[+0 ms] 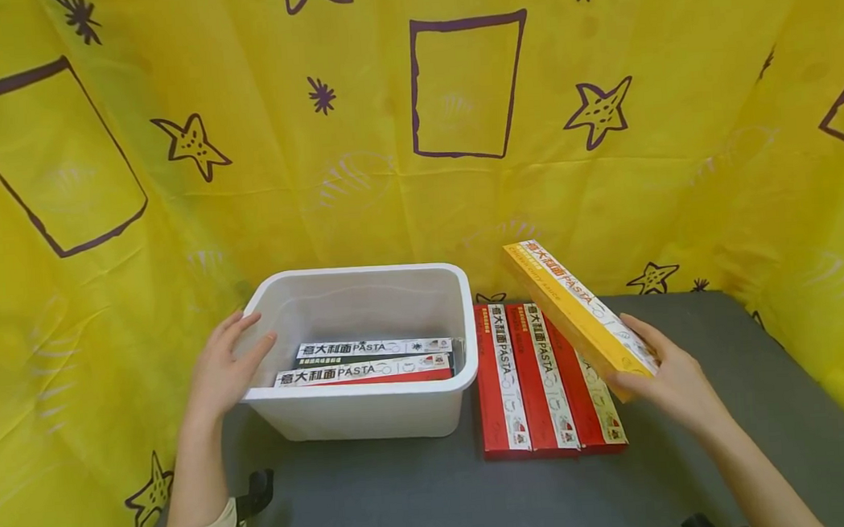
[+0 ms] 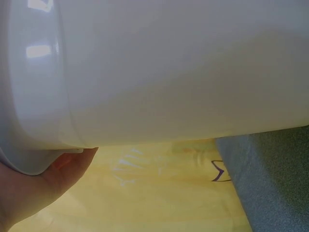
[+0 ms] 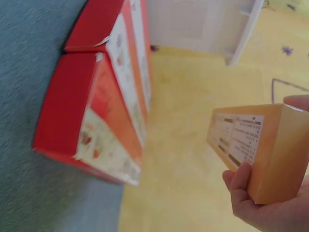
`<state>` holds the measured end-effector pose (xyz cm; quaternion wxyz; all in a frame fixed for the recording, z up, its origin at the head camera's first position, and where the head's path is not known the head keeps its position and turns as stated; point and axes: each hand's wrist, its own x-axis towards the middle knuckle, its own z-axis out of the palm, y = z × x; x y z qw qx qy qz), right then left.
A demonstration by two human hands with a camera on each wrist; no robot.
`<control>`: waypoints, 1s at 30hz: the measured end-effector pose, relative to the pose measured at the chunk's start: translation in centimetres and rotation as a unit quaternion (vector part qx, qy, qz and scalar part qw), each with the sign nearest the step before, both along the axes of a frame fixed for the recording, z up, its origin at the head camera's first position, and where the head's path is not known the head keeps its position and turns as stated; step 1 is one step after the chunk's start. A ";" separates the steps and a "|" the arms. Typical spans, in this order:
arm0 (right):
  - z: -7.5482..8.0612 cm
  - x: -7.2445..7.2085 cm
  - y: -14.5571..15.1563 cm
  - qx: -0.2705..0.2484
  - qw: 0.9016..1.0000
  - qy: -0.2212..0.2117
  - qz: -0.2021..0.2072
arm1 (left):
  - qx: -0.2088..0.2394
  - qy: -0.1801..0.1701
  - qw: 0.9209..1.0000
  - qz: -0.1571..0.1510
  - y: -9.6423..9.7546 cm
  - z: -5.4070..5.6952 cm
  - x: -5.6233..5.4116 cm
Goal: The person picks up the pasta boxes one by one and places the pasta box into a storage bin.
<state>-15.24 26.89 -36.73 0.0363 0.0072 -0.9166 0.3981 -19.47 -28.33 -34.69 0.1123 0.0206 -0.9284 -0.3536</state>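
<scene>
Yellow pasta box [image 1: 580,310], white bin [image 1: 366,412]

The right hand [image 3: 270,205] grips the near end of a yellow pasta box [image 3: 258,145], fingers [image 3: 240,186] curled round its end, holding it above the yellow cloth [image 3: 178,145]. To the left, red pasta boxes [image 3: 96,96] lie side by side on the grey tabletop [image 3: 29,72]; a white bin [image 3: 207,24] stands beyond them.

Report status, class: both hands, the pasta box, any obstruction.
Left hand rests on white bin rim. Right hand grips yellow pasta box, lifted over red boxes. Nothing between.
</scene>
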 end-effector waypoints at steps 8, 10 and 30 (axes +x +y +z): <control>1.4 -0.3 -1.7 -0.020 0.999 0.010 0.023 | -0.001 0.006 1.000 0.000 0.0 0.1 0.1; 1.6 -0.4 -2.0 -0.023 0.999 0.015 0.029 | -0.002 0.006 1.000 -0.001 -0.1 0.1 0.1; 4.1 -0.9 -6.3 -0.056 0.991 0.048 0.111 | 0.001 0.007 1.000 0.001 -0.1 0.0 0.0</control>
